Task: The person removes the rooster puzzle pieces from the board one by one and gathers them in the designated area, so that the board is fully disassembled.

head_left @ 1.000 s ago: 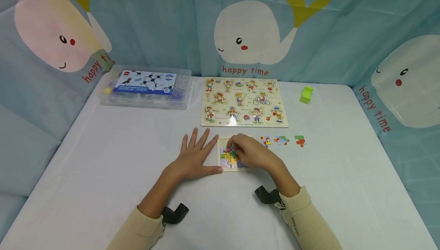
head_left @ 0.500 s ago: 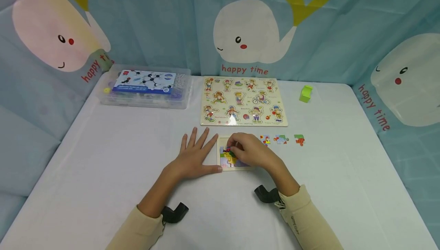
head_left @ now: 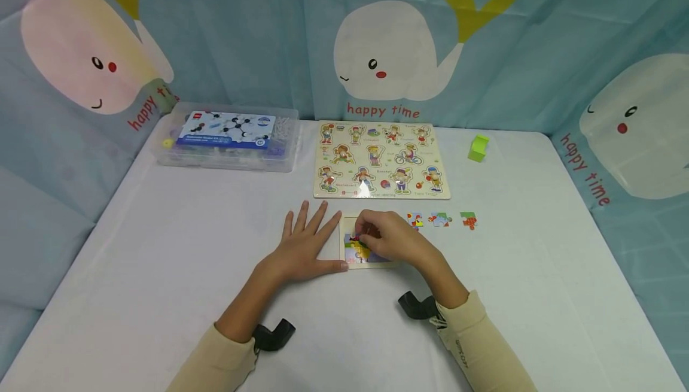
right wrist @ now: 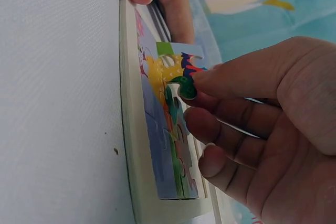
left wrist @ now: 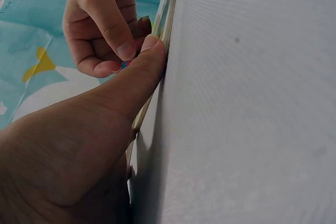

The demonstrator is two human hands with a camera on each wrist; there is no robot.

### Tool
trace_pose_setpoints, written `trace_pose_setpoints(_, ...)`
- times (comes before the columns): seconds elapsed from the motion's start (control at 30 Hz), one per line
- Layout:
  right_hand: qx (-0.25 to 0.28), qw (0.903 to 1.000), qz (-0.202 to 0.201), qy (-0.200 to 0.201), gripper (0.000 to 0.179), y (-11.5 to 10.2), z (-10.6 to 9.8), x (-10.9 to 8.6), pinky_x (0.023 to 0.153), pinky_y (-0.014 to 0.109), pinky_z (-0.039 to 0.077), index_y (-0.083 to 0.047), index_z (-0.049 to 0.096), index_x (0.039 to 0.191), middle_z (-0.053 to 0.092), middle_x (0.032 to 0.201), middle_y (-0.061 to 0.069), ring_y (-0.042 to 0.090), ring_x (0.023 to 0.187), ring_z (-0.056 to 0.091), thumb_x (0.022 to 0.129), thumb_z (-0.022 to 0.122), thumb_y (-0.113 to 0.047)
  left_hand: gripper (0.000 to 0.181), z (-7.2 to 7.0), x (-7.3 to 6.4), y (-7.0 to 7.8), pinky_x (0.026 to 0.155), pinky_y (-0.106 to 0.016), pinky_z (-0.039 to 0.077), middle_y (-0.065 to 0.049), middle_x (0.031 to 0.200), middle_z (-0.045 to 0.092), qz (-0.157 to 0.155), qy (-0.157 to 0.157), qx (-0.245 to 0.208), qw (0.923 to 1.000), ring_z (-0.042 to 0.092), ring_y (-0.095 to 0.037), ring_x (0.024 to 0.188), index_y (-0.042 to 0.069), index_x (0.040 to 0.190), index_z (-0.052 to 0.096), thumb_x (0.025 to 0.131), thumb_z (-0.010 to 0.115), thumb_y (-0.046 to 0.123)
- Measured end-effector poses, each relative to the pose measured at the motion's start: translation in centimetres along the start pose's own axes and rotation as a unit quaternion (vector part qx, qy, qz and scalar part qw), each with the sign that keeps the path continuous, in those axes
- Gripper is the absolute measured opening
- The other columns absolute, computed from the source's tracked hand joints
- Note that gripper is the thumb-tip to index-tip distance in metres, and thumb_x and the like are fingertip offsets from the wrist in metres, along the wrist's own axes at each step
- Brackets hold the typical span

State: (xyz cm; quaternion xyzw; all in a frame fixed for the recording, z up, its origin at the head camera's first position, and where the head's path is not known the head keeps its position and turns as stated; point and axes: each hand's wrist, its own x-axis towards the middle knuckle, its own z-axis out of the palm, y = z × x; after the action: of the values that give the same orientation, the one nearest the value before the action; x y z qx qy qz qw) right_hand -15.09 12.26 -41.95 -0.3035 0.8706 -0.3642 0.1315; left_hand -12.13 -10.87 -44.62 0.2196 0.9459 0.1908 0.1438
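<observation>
My right hand (head_left: 395, 236) pinches a jigsaw piece (right wrist: 187, 87) with green, red and dark blue on it. The piece is tilted over the partly filled picture in a small wooden puzzle tray (right wrist: 130, 124), right by a yellow section. My left hand (head_left: 301, 251) lies with its fingers spread on the white cloth to the left of the tray. Its thumb and index fingertip are at the tray's left side, and the thumb (left wrist: 149, 59) presses the near corner. Much of the tray's right part is hidden under my right hand in the head view.
Three loose jigsaw pieces, the left one (head_left: 414, 219), middle one (head_left: 440, 219) and right one (head_left: 469, 219), lie right of the tray. Behind are a large peg puzzle board (head_left: 382, 161), a clear plastic kit box (head_left: 231, 161) and a green block (head_left: 478, 148). Whale-print curtains surround the table.
My right fingers have shifted and turned the jigsaw piece slightly over the same spot in the tray. My left hand has stayed in place.
</observation>
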Motion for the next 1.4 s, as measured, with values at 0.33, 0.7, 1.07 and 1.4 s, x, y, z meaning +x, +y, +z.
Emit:
trace_pose_setpoints(0.33, 0.010, 0.9999, 0.002, -0.011, 0.014, -0.16, -0.02, 0.01, 0.068, 0.029, 0.049, -0.010, 0.064, 0.092, 0.065, 0.085, -0.003, 0.013, 0.073, 0.054, 0.090, 0.070, 0.002, 0.103, 0.23, 0.02, -0.18, 0.112, -0.065, -0.011, -0.012, 0.167, -0.001, 0.003, 0.009, -0.002, 1.0000, -0.017, -0.043, 0.148, 0.021, 0.162, 0.020, 0.084, 0.061, 0.073)
trace_pose_setpoints(0.7, -0.005, 0.9999, 0.011, 0.003, 0.013, 0.06, 0.32, -0.01, 0.069, 0.029, 0.050, -0.011, 0.064, 0.096, 0.062, 0.083, -0.006, 0.013, 0.074, 0.056, 0.092, 0.069, 0.001, 0.103, 0.29, 0.02, -0.17, 0.112, -0.065, -0.011, -0.011, 0.168, -0.001, 0.003, 0.008, -0.001, 1.0000, -0.018, -0.042, 0.148, 0.022, 0.162, 0.019, 0.084, 0.061, 0.074)
trace_pose_setpoints(1.07, -0.004, 0.9998, 0.004, 0.018, 0.013, -0.04, 0.35, 0.02, 0.071, 0.029, 0.051, -0.009, 0.065, 0.102, 0.064, 0.086, -0.003, 0.012, 0.076, 0.057, 0.092, 0.068, 0.000, 0.103, 0.16, 0.01, -0.12, 0.112, -0.065, -0.011, -0.012, 0.167, -0.001, 0.002, 0.007, 0.000, 1.0000, -0.017, -0.043, 0.148, 0.021, 0.162, 0.020, 0.084, 0.062, 0.073)
trace_pose_setpoints(1.4, 0.000, 0.9997, 0.014, 0.018, 0.012, -0.27, 0.07, -0.05, 0.070, 0.030, 0.051, -0.009, 0.065, 0.101, 0.066, 0.087, -0.001, 0.012, 0.076, 0.058, 0.093, 0.066, 0.000, 0.103, 0.12, 0.02, -0.09, 0.112, -0.067, -0.009, -0.014, 0.167, 0.001, 0.003, 0.005, 0.006, 1.0000, -0.016, -0.045, 0.148, 0.020, 0.162, 0.021, 0.084, 0.062, 0.072)
